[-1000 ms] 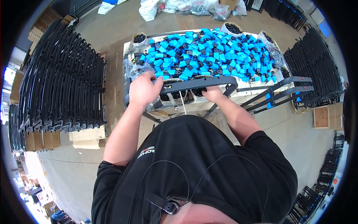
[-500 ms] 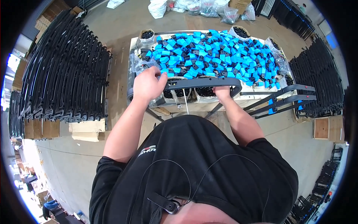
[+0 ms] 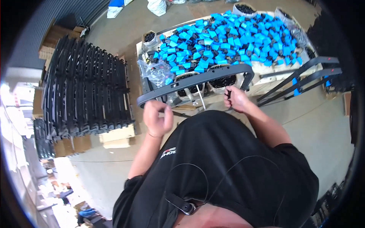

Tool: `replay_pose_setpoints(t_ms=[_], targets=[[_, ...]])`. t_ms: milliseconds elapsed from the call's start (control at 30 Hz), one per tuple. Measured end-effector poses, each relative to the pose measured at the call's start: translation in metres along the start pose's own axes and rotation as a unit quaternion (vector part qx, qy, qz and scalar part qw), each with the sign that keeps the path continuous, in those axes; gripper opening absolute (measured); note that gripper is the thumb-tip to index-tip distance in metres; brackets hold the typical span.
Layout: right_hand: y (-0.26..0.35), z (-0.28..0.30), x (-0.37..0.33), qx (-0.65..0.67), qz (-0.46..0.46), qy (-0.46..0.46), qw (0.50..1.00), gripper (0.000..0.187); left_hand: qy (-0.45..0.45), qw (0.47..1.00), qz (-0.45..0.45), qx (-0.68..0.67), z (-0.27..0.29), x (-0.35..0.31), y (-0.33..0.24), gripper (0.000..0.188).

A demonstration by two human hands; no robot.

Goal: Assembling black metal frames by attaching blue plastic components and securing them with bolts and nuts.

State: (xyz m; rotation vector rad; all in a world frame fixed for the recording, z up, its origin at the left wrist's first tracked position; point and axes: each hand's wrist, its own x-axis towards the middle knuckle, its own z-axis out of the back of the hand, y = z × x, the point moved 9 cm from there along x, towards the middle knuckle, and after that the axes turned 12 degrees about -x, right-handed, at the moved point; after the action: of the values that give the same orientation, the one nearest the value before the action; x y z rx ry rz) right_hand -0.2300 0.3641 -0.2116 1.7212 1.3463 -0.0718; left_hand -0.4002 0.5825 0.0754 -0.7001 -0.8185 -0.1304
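A dark grey tubular frame [image 3: 197,80] with rounded corners stands in front of me at the table's near edge. My left hand [image 3: 156,118] is just below the frame's left end, fingers curled and thumb bent in; something dark shows by the fingertips, but I cannot make it out. My right hand [image 3: 237,99] is below the frame's right corner, its fingers closed on a small black part [image 3: 228,95]. Behind the frame's bar are a bag of small black parts [image 3: 222,82] and another such bag [image 3: 186,91]. A thin white rod [image 3: 200,98] hangs below the bar.
Blue-and-black plastic pieces [image 3: 228,40] are heaped across the table [image 3: 262,69]. Clear plastic bags [image 3: 156,72] lie at its left. Stacked black frames [image 3: 85,87] stand on the left; another dark frame [image 3: 304,78] leans on the right. More bags of black parts [image 3: 244,9] are at the back.
My view has turned and tilted. My left hand has come off the top of the bar to below its left end. My right hand has drawn back from the bag, now with a small black part.
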Motion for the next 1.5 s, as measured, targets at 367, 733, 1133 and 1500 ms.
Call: replay_pose_setpoints(t_ms=[367, 733, 1133, 1500], targets=[[-0.041, 0.051, -0.028, -0.094, 0.009, -0.103, 0.990, 0.015, 0.323, 0.869, 0.374, 0.021, -0.174, -0.079, 0.159, 0.027], [-0.047, 0.123, -0.105, -0.176, -0.010, -0.187, 0.966, 0.016, 0.437, 0.790, 0.366, 0.226, -0.235, -0.063, 0.194, 0.051], [-0.067, 0.189, -0.138, -0.088, -0.016, -0.251, 0.964, 0.016, 0.484, 0.732, 0.386, 0.286, -0.251, -0.070, 0.212, 0.045], [-0.063, 0.185, -0.150, -0.064, -0.002, -0.303, 0.951, 0.015, 0.374, 0.815, 0.413, 0.160, -0.218, -0.113, 0.273, 0.037]])
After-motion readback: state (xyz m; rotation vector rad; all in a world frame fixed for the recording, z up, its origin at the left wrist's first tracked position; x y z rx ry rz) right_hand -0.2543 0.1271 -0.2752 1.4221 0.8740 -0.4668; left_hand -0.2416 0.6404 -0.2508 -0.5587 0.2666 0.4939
